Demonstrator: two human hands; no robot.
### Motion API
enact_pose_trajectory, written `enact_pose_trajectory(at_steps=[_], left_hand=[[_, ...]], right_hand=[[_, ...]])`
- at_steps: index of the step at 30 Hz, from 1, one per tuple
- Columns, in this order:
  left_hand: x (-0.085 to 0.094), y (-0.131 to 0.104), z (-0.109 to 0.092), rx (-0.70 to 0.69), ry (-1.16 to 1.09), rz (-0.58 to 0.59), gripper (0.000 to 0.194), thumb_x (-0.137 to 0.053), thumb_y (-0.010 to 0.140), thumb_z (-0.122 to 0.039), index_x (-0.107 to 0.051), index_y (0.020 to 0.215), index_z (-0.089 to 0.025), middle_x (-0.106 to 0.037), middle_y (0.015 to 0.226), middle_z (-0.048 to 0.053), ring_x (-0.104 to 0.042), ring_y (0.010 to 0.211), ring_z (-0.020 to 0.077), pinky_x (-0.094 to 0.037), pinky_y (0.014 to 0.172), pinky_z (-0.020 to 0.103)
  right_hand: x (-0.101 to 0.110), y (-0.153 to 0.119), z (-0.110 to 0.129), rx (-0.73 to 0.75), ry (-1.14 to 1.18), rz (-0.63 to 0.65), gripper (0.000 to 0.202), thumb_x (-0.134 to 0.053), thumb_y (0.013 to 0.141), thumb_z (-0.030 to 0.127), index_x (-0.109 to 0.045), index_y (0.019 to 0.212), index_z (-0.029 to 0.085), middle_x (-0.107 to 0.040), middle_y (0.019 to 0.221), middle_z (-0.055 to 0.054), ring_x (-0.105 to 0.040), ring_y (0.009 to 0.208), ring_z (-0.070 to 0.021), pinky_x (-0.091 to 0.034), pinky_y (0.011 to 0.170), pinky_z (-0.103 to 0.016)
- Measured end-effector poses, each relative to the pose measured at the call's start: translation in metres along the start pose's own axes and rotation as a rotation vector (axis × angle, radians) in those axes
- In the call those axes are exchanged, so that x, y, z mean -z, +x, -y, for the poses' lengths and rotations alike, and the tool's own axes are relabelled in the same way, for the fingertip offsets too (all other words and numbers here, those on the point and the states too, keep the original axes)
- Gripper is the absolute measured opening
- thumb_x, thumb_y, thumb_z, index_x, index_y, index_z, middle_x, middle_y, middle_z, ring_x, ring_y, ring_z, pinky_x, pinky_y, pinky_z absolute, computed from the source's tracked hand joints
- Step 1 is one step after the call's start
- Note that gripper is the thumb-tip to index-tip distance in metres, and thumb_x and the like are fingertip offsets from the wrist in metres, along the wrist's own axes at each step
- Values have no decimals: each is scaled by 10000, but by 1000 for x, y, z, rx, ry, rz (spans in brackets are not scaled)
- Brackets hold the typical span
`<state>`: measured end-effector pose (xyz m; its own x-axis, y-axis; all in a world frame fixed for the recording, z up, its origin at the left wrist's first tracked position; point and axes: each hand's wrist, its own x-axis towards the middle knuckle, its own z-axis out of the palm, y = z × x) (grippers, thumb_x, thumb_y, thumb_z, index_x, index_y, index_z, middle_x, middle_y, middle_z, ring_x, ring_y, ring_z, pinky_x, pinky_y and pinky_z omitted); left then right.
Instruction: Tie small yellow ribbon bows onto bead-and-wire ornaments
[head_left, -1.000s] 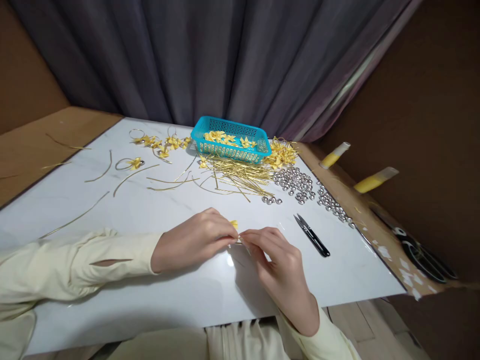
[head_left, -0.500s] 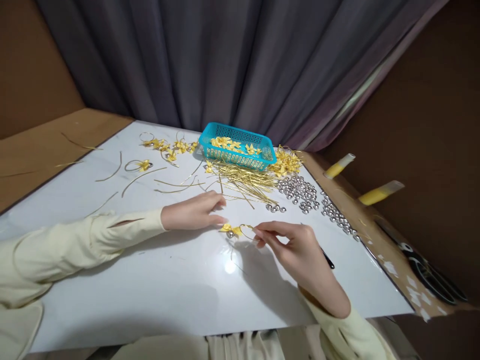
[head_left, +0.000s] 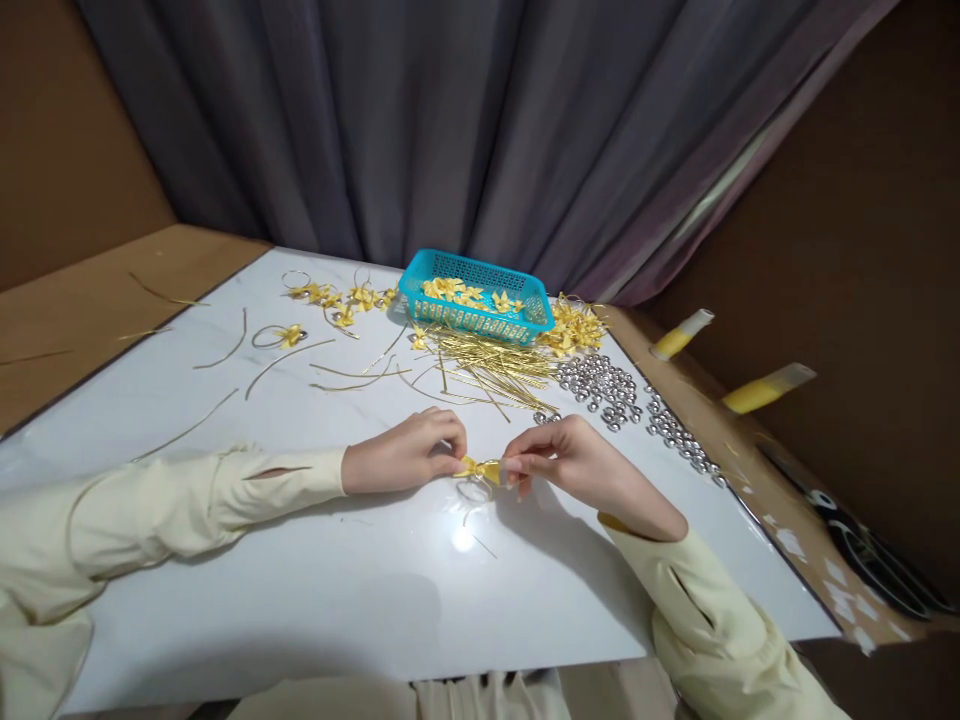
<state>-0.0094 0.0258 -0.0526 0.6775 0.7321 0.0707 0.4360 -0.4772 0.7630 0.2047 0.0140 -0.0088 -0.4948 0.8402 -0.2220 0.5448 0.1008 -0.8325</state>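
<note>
A yellow ribbon bow is stretched between my hands, just above the white table top. My left hand pinches its left end between thumb and forefinger. On the other side, my right hand is closed on the right loop. A thin gold wire ring hangs at the bow's middle on the near side. The small silver bell seen on it before is hidden now. Below the ring lies a loose bit of thin wire.
Behind my hands stands a blue basket holding yellow bows. Cut gold wires lie before it, with silver bells to the right. Finished bows with rings rest at the back left. Scissors lie on the right edge.
My right hand has moved from the wire ring to the bow's right loop. My left hand has shifted right and down and now pinches the left end. The ring has swung to the near side.
</note>
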Motion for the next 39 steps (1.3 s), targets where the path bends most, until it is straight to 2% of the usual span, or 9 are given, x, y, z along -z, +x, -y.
enact_pose_trajectory(at_steps=[4, 11, 14, 17, 20, 28, 35, 39], left_hand=[[2, -1, -8, 94, -193, -7, 97, -529, 812, -228, -579, 793, -148, -600, 789, 11, -524, 698, 127, -405, 665, 239], [3, -1, -15, 86, -239, -77, 97, -532, 809, -209, -607, 787, -150, -637, 821, 16, -554, 773, 138, -422, 730, 249], [3, -1, -15, 72, -249, -85, 98, -535, 811, -212, -607, 791, -149, -637, 827, 18, -555, 777, 137, -426, 733, 251], [3, -2, -16, 59, -244, -82, 98, -526, 816, -203, -608, 790, -154, -631, 820, 10, -552, 769, 132, -431, 730, 248], [4, -3, -16, 58, -238, -80, 95, -525, 813, -194, -610, 790, -158, -629, 811, 2, -552, 768, 131, -433, 723, 243], [3, -3, -18, 51, -249, -72, 85, -536, 808, -194, -604, 780, -151, -632, 802, 7, -558, 764, 128, -430, 730, 242], [1, -4, -19, 99, -252, -26, 231, -486, 858, -382, -553, 821, -165, -608, 795, 14, -560, 749, 145, -431, 699, 265], [1, -3, -18, 79, -182, -52, 262, -622, 766, -404, -501, 842, -184, -609, 826, 2, -549, 759, 146, -415, 682, 255]], right_hand=[[-3, -1, 1, 20, -34, -60, 193, -579, 770, 225, -665, 618, 145, -642, 545, -23, -598, 539, -142, -450, 584, -255], [-12, -2, 1, 87, -149, -203, 142, -592, 776, 171, -703, 689, 155, -672, 661, -36, -595, 631, -151, -438, 629, -266], [-14, -1, -2, 193, -198, -277, 106, -629, 743, 127, -715, 694, 165, -647, 785, -56, -589, 727, -163, -438, 639, -274], [-13, 1, -7, 291, -183, -339, 110, -655, 721, 113, -708, 656, 184, -606, 887, -64, -590, 831, -176, -456, 737, -310], [-14, 3, -9, 314, -153, -308, 125, -654, 725, 95, -706, 658, 188, -620, 886, -59, -597, 835, -170, -457, 774, -321], [-18, 3, -6, 257, -149, -313, 126, -642, 728, 79, -698, 657, 166, -619, 782, -44, -585, 714, -143, -450, 629, -265], [-20, 4, -7, 271, -171, -330, 146, -623, 734, 67, -684, 638, 158, -603, 749, -36, -562, 671, -133, -428, 590, -258], [-20, 4, -6, 273, -166, -343, 146, -628, 724, 50, -692, 648, 157, -607, 754, -35, -552, 655, -127, -415, 571, -249]])
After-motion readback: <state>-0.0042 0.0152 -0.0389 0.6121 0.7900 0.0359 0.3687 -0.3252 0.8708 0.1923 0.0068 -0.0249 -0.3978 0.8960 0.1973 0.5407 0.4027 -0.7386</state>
